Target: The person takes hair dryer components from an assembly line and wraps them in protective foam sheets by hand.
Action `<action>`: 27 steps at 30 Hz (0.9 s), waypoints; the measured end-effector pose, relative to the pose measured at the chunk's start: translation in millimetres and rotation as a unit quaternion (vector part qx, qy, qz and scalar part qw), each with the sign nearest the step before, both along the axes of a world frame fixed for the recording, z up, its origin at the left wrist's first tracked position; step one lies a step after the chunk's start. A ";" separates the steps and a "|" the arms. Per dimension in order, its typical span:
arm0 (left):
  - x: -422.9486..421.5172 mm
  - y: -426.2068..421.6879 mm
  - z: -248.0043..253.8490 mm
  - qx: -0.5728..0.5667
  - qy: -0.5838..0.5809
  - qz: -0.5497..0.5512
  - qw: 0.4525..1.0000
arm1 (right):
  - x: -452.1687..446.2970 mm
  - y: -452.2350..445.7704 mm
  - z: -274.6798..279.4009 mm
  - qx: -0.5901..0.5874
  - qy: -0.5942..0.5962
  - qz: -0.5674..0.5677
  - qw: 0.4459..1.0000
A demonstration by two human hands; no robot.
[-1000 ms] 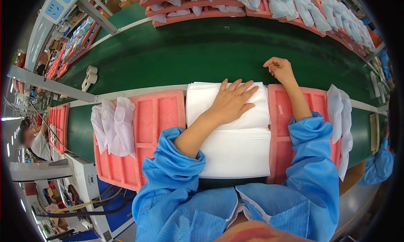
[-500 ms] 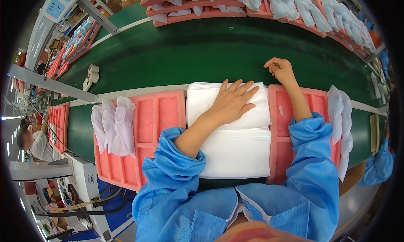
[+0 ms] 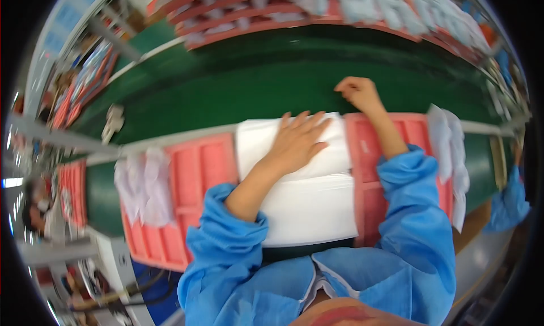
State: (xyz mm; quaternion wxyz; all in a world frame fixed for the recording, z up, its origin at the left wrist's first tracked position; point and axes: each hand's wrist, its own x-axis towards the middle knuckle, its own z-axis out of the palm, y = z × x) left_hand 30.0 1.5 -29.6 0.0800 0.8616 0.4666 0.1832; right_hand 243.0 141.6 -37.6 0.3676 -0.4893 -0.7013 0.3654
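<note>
My left hand (image 3: 297,143) lies flat on the upper part of a stack of white sheets (image 3: 309,210), its fingers spread. The sheets are soft-looking and show a crosswise fold line at mid-height. Beyond the stack's right corner, my right hand (image 3: 361,93) hovers over the green belt with its fingers curled in; nothing shows in them. Pink compartmented foam trays flank the stack, one on the left (image 3: 220,156) and one on the right (image 3: 367,210) under my right forearm.
White-wrapped items (image 3: 148,187) lie on the left tray, others (image 3: 450,150) on the right tray's outer edge. White rolls (image 3: 113,122) stand on the green belt (image 3: 226,90). Stacked pink trays with wrapped items (image 3: 243,17) line the far side. A person (image 3: 42,207) is at far left.
The camera view has turned slightly and blurred, so the scene sits tilted and a little further left. Both hands keep nearly the same places relative to the sheets.
</note>
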 end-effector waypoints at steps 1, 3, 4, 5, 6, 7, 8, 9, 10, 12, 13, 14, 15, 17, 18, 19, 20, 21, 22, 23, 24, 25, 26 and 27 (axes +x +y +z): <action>-0.1 0.1 1.7 -0.001 0.011 0.000 1.000 | 0.7 -0.7 -2.3 0.063 -0.016 0.011 0.998; -0.5 -1.7 4.4 -0.007 0.015 -0.006 1.000 | 1.0 -1.7 -4.9 0.052 0.002 0.006 0.999; 0.3 -1.2 7.2 -0.009 0.013 -0.005 1.000 | 2.9 -1.4 -2.7 0.068 -0.013 0.013 0.998; 0.6 0.3 7.1 -0.010 0.015 -0.011 1.000 | 0.9 -1.4 -0.2 0.059 -0.012 0.002 0.998; 1.1 0.1 9.4 -0.013 0.020 -0.011 1.000 | 1.9 -1.6 2.8 0.053 -0.020 -0.003 0.998; 2.3 -0.9 12.7 -0.027 0.022 -0.008 0.999 | 2.0 -3.0 5.9 0.045 -0.025 -0.005 0.999; 2.5 -0.6 12.5 -0.028 0.023 -0.019 0.999 | 2.4 -3.0 5.9 0.045 -0.026 -0.016 0.999; 1.8 -0.7 12.3 -0.027 0.027 -0.015 0.999 | 2.1 -2.3 5.8 0.037 -0.026 -0.009 0.999; 1.7 -1.0 12.3 -0.025 0.031 -0.010 0.999 | 1.8 -2.0 5.7 0.030 -0.026 0.000 0.999; 2.3 -1.6 13.6 -0.028 0.031 -0.013 0.999 | 2.2 -3.0 5.6 0.031 -0.030 -0.005 0.999; 2.5 -1.4 14.6 -0.030 0.029 -0.012 0.999 | 2.0 -2.7 6.3 0.033 -0.036 -0.006 0.999; 2.3 -1.4 15.0 -0.028 0.031 -0.018 0.999 | 1.2 -2.6 6.9 0.035 -0.034 -0.012 0.999; 2.1 -1.4 14.9 -0.030 0.033 -0.015 0.999 | 0.8 -3.1 7.5 0.047 -0.035 -0.009 0.998; 3.0 -1.4 14.8 -0.031 0.036 -0.016 0.999 | 2.9 -4.9 7.1 0.060 -0.027 -0.011 0.998; 3.5 -1.2 14.8 -0.030 0.035 -0.019 0.999 | 2.2 -3.7 5.2 0.071 -0.030 -0.012 0.997; 4.8 -1.6 16.9 -0.025 0.046 -0.019 0.998 | 2.2 -2.0 3.1 0.082 -0.035 -0.013 0.996; 5.9 -1.4 16.7 -0.020 0.042 -0.036 0.998 | 3.2 -1.3 1.0 0.095 -0.035 -0.012 0.995; 6.0 -1.3 16.3 -0.021 0.045 -0.029 0.998 | 3.0 -1.7 1.0 0.108 -0.033 -0.009 0.994; 5.4 -1.6 16.0 -0.023 0.048 -0.018 0.998 | 3.1 -1.6 0.5 0.115 -0.039 -0.007 0.993; 5.1 -1.4 16.0 -0.026 0.050 -0.018 0.998 | 3.1 -1.0 -0.1 0.118 -0.042 -0.015 0.992; 5.4 -1.5 16.0 -0.023 0.049 -0.023 0.998 | 2.1 -1.6 1.1 0.113 -0.043 -0.013 0.993; 5.4 -1.7 16.1 -0.029 0.048 -0.020 0.998 | 2.1 -2.4 2.1 0.107 -0.045 -0.010 0.993; 5.9 -1.4 16.1 -0.034 0.047 -0.017 0.998 | 2.9 -3.1 2.9 0.108 -0.046 -0.013 0.993; 6.2 -1.1 16.3 -0.033 0.047 -0.018 0.998 | 2.9 -3.5 3.4 0.095 -0.042 -0.011 0.995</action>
